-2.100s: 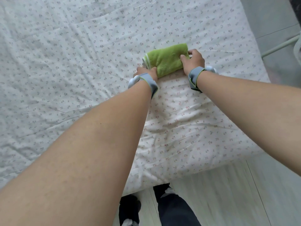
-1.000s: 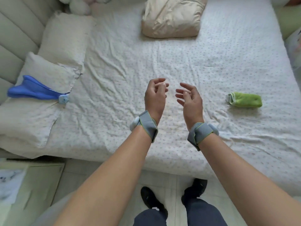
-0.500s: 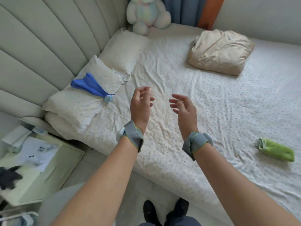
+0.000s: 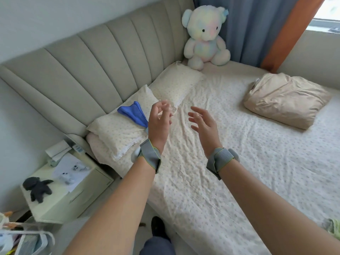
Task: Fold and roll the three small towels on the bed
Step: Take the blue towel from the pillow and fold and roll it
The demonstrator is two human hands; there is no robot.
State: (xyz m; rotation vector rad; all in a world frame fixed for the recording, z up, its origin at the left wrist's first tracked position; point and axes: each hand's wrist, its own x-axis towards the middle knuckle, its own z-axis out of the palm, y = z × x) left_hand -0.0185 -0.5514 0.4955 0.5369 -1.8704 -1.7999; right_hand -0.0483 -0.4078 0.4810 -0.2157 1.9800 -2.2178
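Both my hands are empty and raised over the bed: left hand loosely curled, right hand spread and relaxed. One green towel lies at the right edge of view, mostly cut off; I can't tell its shape. A blue towel, soft and bunched into a fan, sits unrolled on the near pillow. Third towel not seen. Sheet is thin, printed and creased. I judge most of the work remains.
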